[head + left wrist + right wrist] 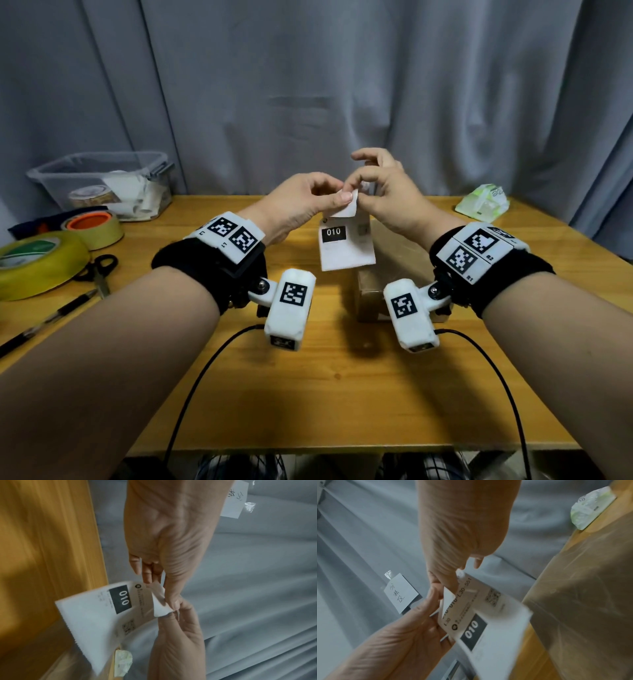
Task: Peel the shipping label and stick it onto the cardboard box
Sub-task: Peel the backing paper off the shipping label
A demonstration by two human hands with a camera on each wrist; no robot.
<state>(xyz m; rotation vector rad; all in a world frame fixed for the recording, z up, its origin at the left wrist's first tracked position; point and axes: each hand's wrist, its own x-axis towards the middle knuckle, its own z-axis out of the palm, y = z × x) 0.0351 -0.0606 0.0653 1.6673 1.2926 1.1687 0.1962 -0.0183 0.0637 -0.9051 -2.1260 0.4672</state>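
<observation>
Left hand (pixel 301 202) pinches the folded-back corner of the shipping label (pixel 346 246); right hand (pixel 383 195) pinches the sheet's top edge, above the cardboard box (pixel 387 270) mid-bench; peeling has only begun; next, draw the layers apart steadily.

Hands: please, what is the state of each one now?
Left hand: pinches the peeled corner of the shipping label.
Right hand: pinches the label's top edge.
</observation>
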